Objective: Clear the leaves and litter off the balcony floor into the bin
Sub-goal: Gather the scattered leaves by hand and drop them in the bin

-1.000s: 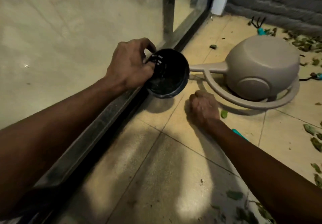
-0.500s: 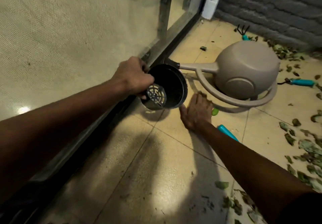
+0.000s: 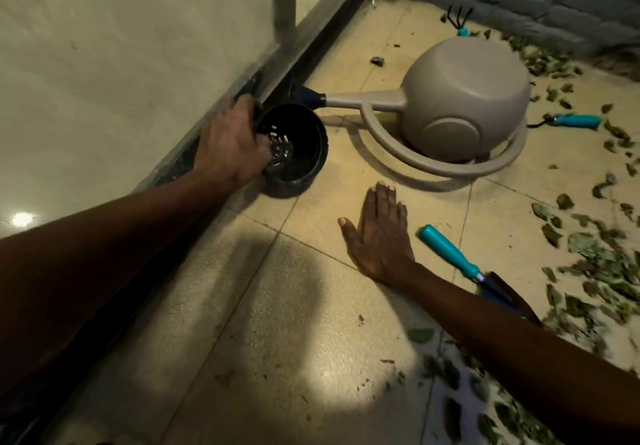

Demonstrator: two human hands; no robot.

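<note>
My left hand (image 3: 230, 145) grips the rim of a small black pot (image 3: 298, 153) with a grated bottom, which stands on the tiled floor beside the glass door's track. My right hand (image 3: 379, 236) lies flat on the tiles with straight fingers, to the right of the pot and holding nothing. Green leaves (image 3: 602, 271) are strewn thickly over the floor at the right and lower right. A single leaf (image 3: 420, 335) lies near my right forearm.
A beige watering can (image 3: 464, 94) lies tipped on its side behind my right hand. A teal-handled trowel (image 3: 450, 249) lies beside my right wrist. Another teal-handled tool (image 3: 575, 120) and a small hand rake (image 3: 459, 16) lie farther back. The glass door (image 3: 138, 46) runs along the left.
My left hand has lowered the pot from a tilted hold to stand on the floor. My right hand has uncurled, pulled back from beside the pot and flattened on the tiles.
</note>
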